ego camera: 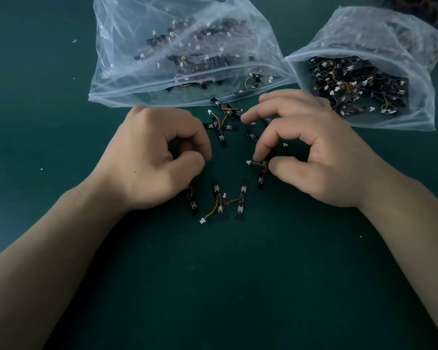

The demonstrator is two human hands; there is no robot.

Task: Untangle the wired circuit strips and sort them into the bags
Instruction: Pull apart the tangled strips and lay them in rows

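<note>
Several small black circuit strips with orange-yellow wires and white plugs lie loose on the green mat between my hands. My right hand (pixel 311 150) pinches one wired strip (pixel 261 173) between thumb and forefinger, its white plug sticking out to the left. My left hand (pixel 159 157) is curled with its fingertips together; what it holds is hidden. A strip (pixel 193 203) pokes out from under its heel. Three more strips (pixel 228 200) lie side by side below. A tangled cluster (pixel 221 122) sits near the left bag's mouth.
Two clear zip bags lie at the back with their mouths toward me: a wide left bag (pixel 127 72) and a right bag (pixel 420 72), both holding many strips. Small white specks dot the mat. Dark cables show at the far right corner.
</note>
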